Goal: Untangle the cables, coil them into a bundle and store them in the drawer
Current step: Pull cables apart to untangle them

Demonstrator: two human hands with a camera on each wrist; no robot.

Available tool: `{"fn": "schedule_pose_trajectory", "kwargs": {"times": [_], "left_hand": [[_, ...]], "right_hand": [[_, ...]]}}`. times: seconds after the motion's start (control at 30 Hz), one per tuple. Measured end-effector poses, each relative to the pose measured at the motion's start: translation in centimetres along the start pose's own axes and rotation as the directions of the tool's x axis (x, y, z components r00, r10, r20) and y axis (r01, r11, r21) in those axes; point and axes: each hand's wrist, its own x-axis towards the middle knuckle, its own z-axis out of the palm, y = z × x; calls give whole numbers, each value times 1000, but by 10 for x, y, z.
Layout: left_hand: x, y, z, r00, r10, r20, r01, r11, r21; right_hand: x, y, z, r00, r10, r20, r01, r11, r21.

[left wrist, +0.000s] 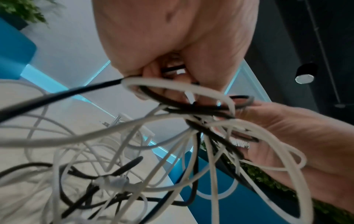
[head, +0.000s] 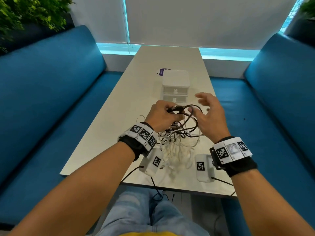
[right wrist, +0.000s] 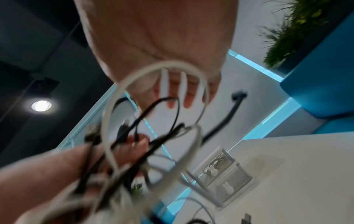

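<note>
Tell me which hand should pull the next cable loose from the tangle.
Right, probably. The right hand is open and free beside the cables, fingers spread. The left hand already has its grip on a black cable, so it can anchor the bunch.

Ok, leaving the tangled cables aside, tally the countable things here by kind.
Hands: 2, left hand and right hand
Drawers: 2, upper drawer and lower drawer
Sofas: 2, left sofa and right sofa
Purple card: 1
Total: 7
</note>
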Motion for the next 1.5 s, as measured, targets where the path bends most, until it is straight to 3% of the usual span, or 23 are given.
{"fn": "schedule_pose_trajectory", "kwargs": {"times": [0.07,0.33,0.57,0.77,0.83,0.9,1.0,1.07,1.17,1.23,1.5], "left_hand": [[0,-7,1,999,-25,-33,23,998,-58],[-5,-10,-1,1000,5,2,-5,978,-208],[-6,-14,1,999,-34,-35,29,992,-121],[-10,-19,5,988,7,-151,0,999,45],[-11,-21,6,992,12,-124,3,992,123],[-11,-19,6,999,-12,-48,18,991,135],[-7,-13,5,995,-65,77,68,997,-37],[-7,-11,1,989,-59,137,70,995,-76],[-6,-13,-4,973,-33,227,43,998,-43],[-5,-16,-5,963,-25,270,34,999,-30],[-6,-28,-6,939,35,341,-17,998,-55]], "right_hand": [[3,8,-5,991,82,110,-69,991,-116],[4,6,-17,907,161,390,-59,964,-261],[4,2,-16,944,198,262,-206,979,2],[3,-1,-13,909,377,177,-409,889,207],[3,-1,-10,934,345,96,-355,927,118],[0,-3,-6,973,230,-4,-229,969,-94],[0,-6,-5,996,88,-29,-92,964,-250],[4,-3,-8,995,46,94,-12,940,-340],[8,-8,-16,943,10,332,179,826,-534],[10,-15,-21,912,-19,409,266,788,-555],[13,-22,-36,778,146,612,166,890,-424]]}}
